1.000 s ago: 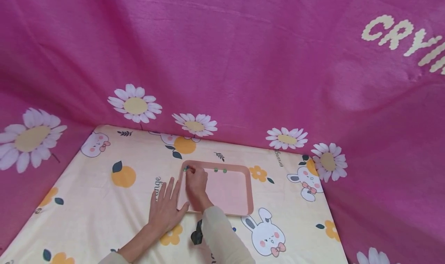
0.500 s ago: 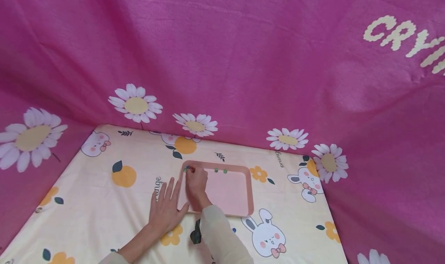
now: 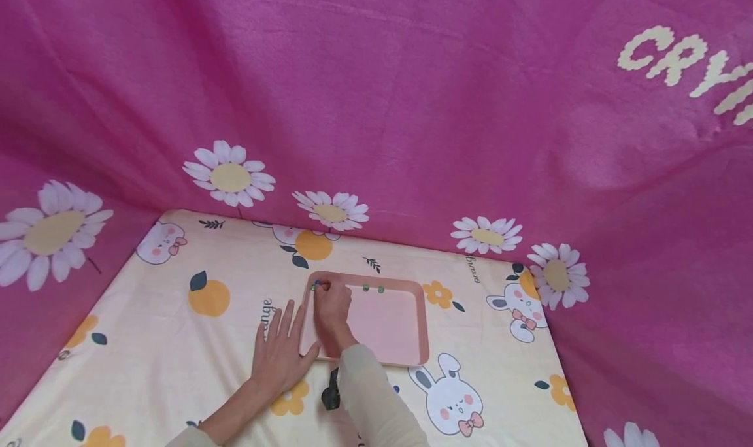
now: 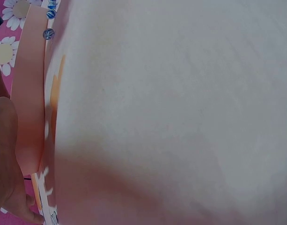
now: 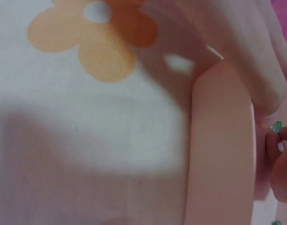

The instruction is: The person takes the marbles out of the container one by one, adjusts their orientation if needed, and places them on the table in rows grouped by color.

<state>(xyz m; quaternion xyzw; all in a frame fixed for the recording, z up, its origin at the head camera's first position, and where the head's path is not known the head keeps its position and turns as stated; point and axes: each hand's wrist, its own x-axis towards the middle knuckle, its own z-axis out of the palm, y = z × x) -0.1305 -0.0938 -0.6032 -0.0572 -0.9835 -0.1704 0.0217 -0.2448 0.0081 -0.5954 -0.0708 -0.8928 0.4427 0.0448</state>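
A shallow pink tray lies on the patterned cloth. My right hand reaches into its far left corner, fingertips pinching a small blue marble. Right beside those fingers sits a green marble, seen in the right wrist view. Two more green marbles rest along the tray's far wall. My left hand spreads flat on the cloth at the tray's left side, its thumb at the near left corner. The curled right fingers partly cover the blue marble.
Blue-and-white marbles lie on the cloth outside the tray's near wall; one blue marble shows beside the right sleeve. A black object is partly hidden by that sleeve. A magenta curtain stands behind.
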